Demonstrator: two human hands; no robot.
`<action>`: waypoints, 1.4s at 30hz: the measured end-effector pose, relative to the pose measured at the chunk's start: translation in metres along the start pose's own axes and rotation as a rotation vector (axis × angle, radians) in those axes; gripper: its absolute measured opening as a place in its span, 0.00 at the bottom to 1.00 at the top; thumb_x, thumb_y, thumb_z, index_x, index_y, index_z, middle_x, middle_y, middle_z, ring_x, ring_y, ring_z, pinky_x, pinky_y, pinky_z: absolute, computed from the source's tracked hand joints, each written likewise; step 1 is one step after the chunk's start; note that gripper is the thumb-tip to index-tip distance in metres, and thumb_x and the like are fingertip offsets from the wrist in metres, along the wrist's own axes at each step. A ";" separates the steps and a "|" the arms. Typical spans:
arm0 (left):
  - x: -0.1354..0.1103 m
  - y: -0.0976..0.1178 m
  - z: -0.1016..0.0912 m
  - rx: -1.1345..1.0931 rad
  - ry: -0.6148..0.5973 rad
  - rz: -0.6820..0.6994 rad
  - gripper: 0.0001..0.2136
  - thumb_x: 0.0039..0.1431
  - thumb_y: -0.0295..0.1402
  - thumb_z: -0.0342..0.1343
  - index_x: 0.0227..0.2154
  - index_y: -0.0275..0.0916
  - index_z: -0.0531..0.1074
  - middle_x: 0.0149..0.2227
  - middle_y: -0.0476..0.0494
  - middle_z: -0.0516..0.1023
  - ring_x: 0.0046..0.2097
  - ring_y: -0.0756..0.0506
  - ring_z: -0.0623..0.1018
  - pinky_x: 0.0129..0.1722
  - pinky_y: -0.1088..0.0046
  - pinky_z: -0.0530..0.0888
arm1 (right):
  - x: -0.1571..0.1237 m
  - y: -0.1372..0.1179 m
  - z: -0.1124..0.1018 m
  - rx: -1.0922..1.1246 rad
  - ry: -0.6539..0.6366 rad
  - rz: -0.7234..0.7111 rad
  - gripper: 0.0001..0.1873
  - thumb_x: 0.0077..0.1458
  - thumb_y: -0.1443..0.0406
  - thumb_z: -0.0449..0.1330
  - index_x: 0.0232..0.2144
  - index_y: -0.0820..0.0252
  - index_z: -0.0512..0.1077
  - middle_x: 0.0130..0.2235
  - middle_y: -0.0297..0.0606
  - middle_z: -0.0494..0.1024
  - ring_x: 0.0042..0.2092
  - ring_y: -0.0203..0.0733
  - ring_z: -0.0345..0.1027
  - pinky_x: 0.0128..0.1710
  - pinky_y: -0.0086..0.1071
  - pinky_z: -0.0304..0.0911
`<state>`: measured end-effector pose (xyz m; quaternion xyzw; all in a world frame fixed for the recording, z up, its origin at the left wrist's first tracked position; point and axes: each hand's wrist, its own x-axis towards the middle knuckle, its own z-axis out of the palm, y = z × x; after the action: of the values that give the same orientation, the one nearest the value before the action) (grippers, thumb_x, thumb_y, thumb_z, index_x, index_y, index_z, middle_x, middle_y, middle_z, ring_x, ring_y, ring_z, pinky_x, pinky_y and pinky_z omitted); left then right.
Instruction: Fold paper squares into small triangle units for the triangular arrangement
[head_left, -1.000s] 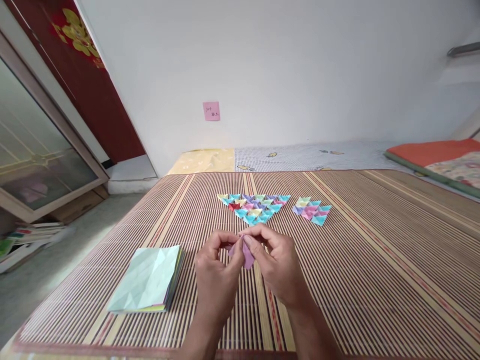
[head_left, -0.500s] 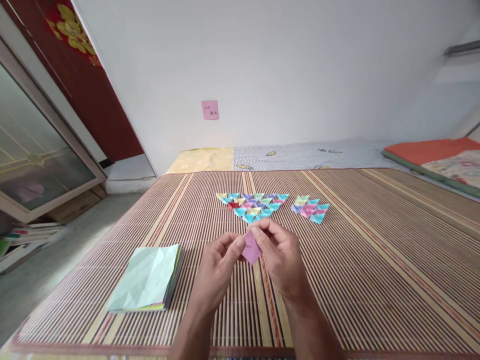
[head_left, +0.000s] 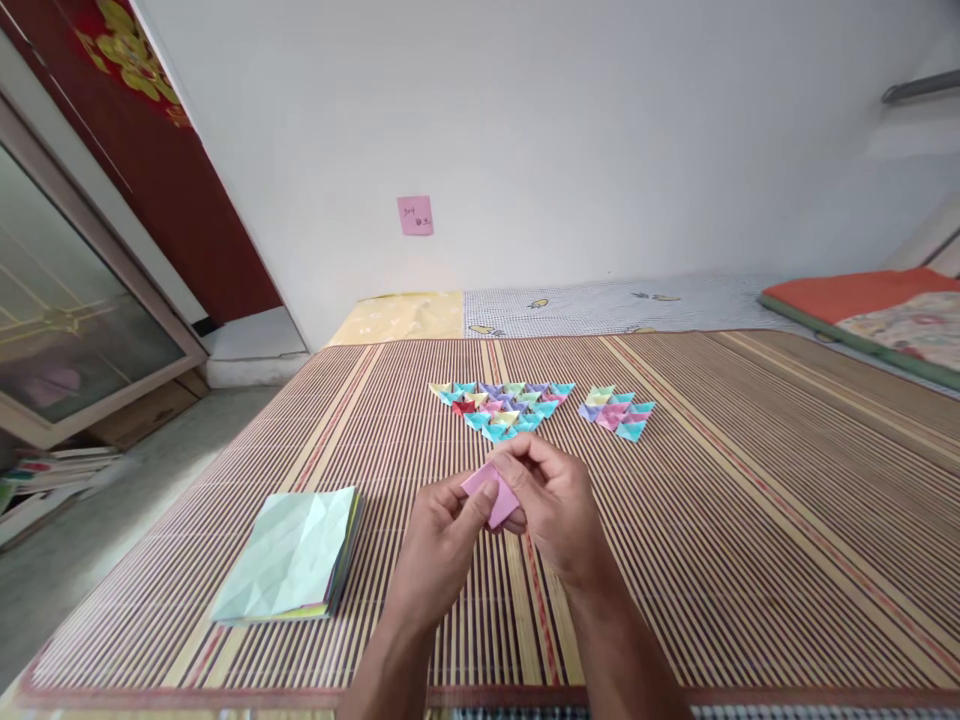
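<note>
A small folded piece of pink paper (head_left: 502, 507) is held between both hands above the striped mat. My left hand (head_left: 444, 525) is closed on its left side, the thumb pressing on the paper's face. My right hand (head_left: 553, 505) pinches the upper right edge, with its thumb on top and some fingertips behind the paper. Beyond the hands, small folded paper boats (head_left: 495, 410) in many colours stand in rows. A smaller group of paper boats (head_left: 616, 413) sits to their right.
A stack of coloured paper (head_left: 289, 555), pale green on top, lies on the mat (head_left: 720, 560) at the left. A pink note (head_left: 415, 215) is stuck to the white wall behind. Folded bedding (head_left: 862, 300) lies at the far right.
The pink paper has turned and tilted in my fingers, so its left corner now points up and left. My left thumb has slid further over its face. The view has shifted slightly.
</note>
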<state>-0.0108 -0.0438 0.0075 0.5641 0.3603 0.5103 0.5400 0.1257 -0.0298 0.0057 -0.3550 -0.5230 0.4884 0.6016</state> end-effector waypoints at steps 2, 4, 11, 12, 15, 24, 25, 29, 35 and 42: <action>0.000 -0.001 0.001 -0.064 -0.018 -0.035 0.15 0.65 0.44 0.62 0.36 0.36 0.84 0.31 0.42 0.84 0.33 0.45 0.80 0.35 0.71 0.74 | 0.001 0.001 -0.001 -0.052 0.028 -0.037 0.12 0.62 0.56 0.65 0.32 0.58 0.76 0.25 0.31 0.72 0.23 0.34 0.63 0.19 0.26 0.60; 0.000 -0.002 0.002 -0.103 -0.040 -0.071 0.12 0.62 0.42 0.65 0.36 0.36 0.84 0.32 0.42 0.85 0.33 0.45 0.82 0.35 0.70 0.75 | 0.002 0.001 -0.002 -0.113 0.055 -0.074 0.11 0.62 0.58 0.64 0.31 0.59 0.76 0.25 0.32 0.73 0.24 0.34 0.65 0.21 0.26 0.62; 0.001 -0.003 0.002 -0.115 -0.038 -0.103 0.09 0.59 0.37 0.68 0.37 0.36 0.82 0.34 0.42 0.86 0.35 0.45 0.84 0.42 0.68 0.79 | 0.002 0.005 -0.002 -0.071 0.063 -0.045 0.11 0.63 0.58 0.64 0.32 0.58 0.76 0.27 0.31 0.74 0.26 0.35 0.66 0.22 0.26 0.63; 0.001 -0.003 0.002 -0.115 -0.039 -0.108 0.09 0.58 0.37 0.69 0.37 0.36 0.82 0.34 0.42 0.86 0.36 0.45 0.84 0.42 0.68 0.79 | 0.003 0.005 -0.003 -0.069 0.070 -0.040 0.11 0.63 0.57 0.64 0.32 0.58 0.76 0.27 0.31 0.74 0.26 0.35 0.67 0.23 0.26 0.63; 0.000 0.001 -0.001 -0.083 -0.029 -0.087 0.10 0.57 0.36 0.70 0.37 0.36 0.78 0.36 0.43 0.85 0.39 0.46 0.83 0.43 0.70 0.78 | 0.005 0.004 -0.006 -0.087 0.068 -0.056 0.11 0.62 0.58 0.65 0.31 0.58 0.77 0.28 0.33 0.76 0.29 0.36 0.69 0.27 0.28 0.65; -0.010 0.014 -0.025 0.304 -0.142 0.087 0.15 0.64 0.28 0.61 0.53 0.45 0.76 0.50 0.40 0.81 0.47 0.44 0.81 0.52 0.65 0.77 | 0.008 0.004 -0.008 0.092 0.013 0.052 0.11 0.57 0.56 0.69 0.30 0.58 0.77 0.29 0.31 0.76 0.30 0.36 0.69 0.32 0.29 0.65; -0.010 0.015 -0.025 0.337 -0.145 0.095 0.16 0.64 0.27 0.61 0.54 0.46 0.77 0.51 0.40 0.82 0.47 0.44 0.81 0.52 0.64 0.77 | 0.007 0.003 -0.008 0.099 0.008 0.058 0.11 0.57 0.57 0.69 0.30 0.57 0.77 0.29 0.31 0.76 0.31 0.36 0.69 0.33 0.29 0.65; -0.010 0.015 -0.022 0.466 -0.093 0.173 0.19 0.63 0.25 0.62 0.55 0.47 0.79 0.51 0.40 0.83 0.48 0.42 0.82 0.52 0.61 0.78 | 0.006 0.002 -0.006 0.095 -0.010 0.070 0.11 0.58 0.57 0.69 0.30 0.57 0.78 0.30 0.32 0.77 0.32 0.36 0.70 0.34 0.30 0.66; -0.009 0.015 -0.020 0.516 -0.048 0.289 0.17 0.62 0.26 0.64 0.52 0.50 0.82 0.47 0.43 0.87 0.44 0.45 0.84 0.47 0.67 0.80 | 0.005 0.000 -0.005 0.126 -0.029 0.086 0.11 0.57 0.57 0.69 0.30 0.58 0.78 0.30 0.32 0.77 0.32 0.35 0.70 0.34 0.29 0.65; -0.007 0.020 -0.017 0.558 -0.022 0.404 0.14 0.61 0.24 0.64 0.46 0.50 0.84 0.40 0.45 0.88 0.41 0.44 0.86 0.43 0.68 0.81 | 0.005 0.000 -0.005 0.113 -0.062 0.099 0.11 0.58 0.57 0.68 0.30 0.57 0.78 0.30 0.32 0.77 0.32 0.36 0.70 0.35 0.31 0.66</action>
<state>-0.0312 -0.0491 0.0237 0.7553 0.3611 0.4827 0.2571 0.1300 -0.0243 0.0062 -0.3307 -0.4949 0.5568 0.5794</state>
